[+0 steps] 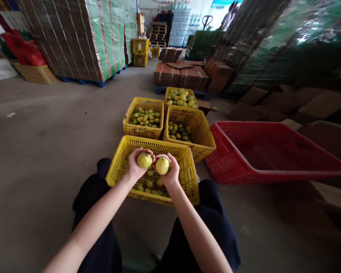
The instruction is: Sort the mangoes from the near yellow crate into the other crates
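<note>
Cupped in my left hand (133,163) is a yellow-green lemon (144,160), its side facing up. Beside it, my right hand (174,172) curls around a second, paler lemon (162,166) with its stem end up. The two hands are close together over a yellow plastic crate (116,163) between my knees. More lemons (149,184) lie loose on the bottom of that crate, partly hidden by my hands and forearms.
Beyond the near crate stand a left yellow crate (143,131), a right yellow crate (203,131) and a far fuller one (167,99), all with similar fruit. A large red crate (233,176) is at right. Flattened cardboard (321,104) and wrapped pallet stacks (71,38) surround the floor.
</note>
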Action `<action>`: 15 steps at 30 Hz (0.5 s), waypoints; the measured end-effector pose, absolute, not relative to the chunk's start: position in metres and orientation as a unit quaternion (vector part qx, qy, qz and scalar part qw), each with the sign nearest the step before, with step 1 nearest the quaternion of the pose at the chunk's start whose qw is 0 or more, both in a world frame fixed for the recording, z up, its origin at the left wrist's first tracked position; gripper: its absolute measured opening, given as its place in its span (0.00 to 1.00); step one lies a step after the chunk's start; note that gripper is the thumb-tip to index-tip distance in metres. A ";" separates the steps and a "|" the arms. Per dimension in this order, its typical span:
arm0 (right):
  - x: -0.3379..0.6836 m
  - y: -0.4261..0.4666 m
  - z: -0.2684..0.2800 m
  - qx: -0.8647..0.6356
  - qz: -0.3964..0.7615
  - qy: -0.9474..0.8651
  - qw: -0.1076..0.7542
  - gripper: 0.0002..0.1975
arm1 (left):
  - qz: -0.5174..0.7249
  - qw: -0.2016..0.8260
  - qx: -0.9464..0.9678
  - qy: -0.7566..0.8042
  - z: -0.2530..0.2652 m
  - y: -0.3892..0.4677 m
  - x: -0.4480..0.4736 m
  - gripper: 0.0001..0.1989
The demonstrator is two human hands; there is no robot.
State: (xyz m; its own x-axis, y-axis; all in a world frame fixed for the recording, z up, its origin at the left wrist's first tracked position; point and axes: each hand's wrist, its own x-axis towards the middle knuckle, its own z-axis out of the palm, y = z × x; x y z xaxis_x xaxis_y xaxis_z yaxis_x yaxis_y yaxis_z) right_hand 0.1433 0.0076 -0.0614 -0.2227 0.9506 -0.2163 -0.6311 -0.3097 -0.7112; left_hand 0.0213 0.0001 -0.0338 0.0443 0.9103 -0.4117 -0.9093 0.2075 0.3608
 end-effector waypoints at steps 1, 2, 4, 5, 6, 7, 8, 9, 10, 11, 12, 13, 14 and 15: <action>0.143 0.008 -0.062 -0.320 0.743 -0.242 0.536 0.17 | 0.634 0.721 -0.004 0.281 -0.035 0.001 0.022 0.09; 0.143 0.009 -0.063 -0.318 0.743 -0.234 0.540 0.16 | 0.638 0.718 -0.013 0.276 -0.036 0.001 0.022 0.08; 0.141 0.010 -0.064 -0.316 0.745 -0.214 0.547 0.16 | 0.651 0.709 -0.042 0.269 -0.038 0.004 0.022 0.07; 0.141 0.011 -0.065 -0.316 0.747 -0.204 0.548 0.16 | 0.656 0.704 -0.059 0.265 -0.039 0.005 0.022 0.07; 0.140 0.012 -0.066 -0.319 0.748 -0.195 0.548 0.16 | 0.661 0.700 -0.077 0.262 -0.039 0.006 0.022 0.08; 0.140 0.013 -0.067 -0.323 0.748 -0.188 0.548 0.16 | 0.663 0.696 -0.094 0.260 -0.040 0.007 0.021 0.09; 0.139 0.014 -0.068 -0.331 0.744 -0.186 0.550 0.16 | 0.662 0.695 -0.106 0.260 -0.040 0.007 0.021 0.11; 0.139 0.014 -0.070 -0.340 0.733 -0.191 0.558 0.16 | 0.662 0.694 -0.112 0.261 -0.040 0.008 0.022 0.12; 0.138 0.014 -0.072 -0.351 0.714 -0.204 0.570 0.16 | 0.660 0.694 -0.113 0.264 -0.041 0.007 0.022 0.12; 0.137 0.014 -0.074 -0.365 0.688 -0.227 0.585 0.16 | 0.660 0.693 -0.110 0.269 -0.041 0.007 0.023 0.13; 0.136 0.014 -0.077 -0.380 0.654 -0.261 0.600 0.18 | 0.660 0.693 -0.102 0.272 -0.042 0.007 0.024 0.14; 0.135 0.012 -0.080 -0.398 0.611 -0.306 0.612 0.20 | 0.659 0.695 -0.091 0.273 -0.044 0.006 0.025 0.15; 0.134 0.011 -0.084 -0.417 0.563 -0.357 0.618 0.23 | 0.658 0.698 -0.079 0.271 -0.046 0.005 0.027 0.16; 0.133 0.009 -0.088 -0.433 0.511 -0.413 0.617 0.26 | 0.656 0.703 -0.064 0.266 -0.048 0.004 0.028 0.18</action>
State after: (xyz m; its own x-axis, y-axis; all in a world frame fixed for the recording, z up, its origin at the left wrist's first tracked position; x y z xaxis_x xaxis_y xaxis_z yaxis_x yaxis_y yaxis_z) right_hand 0.1330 0.0086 -0.0878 0.1370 0.9883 0.0667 -0.2737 0.1025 -0.9563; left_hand 0.0280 0.0043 -0.0483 -0.0023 0.8887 -0.4584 -0.9573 0.1306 0.2580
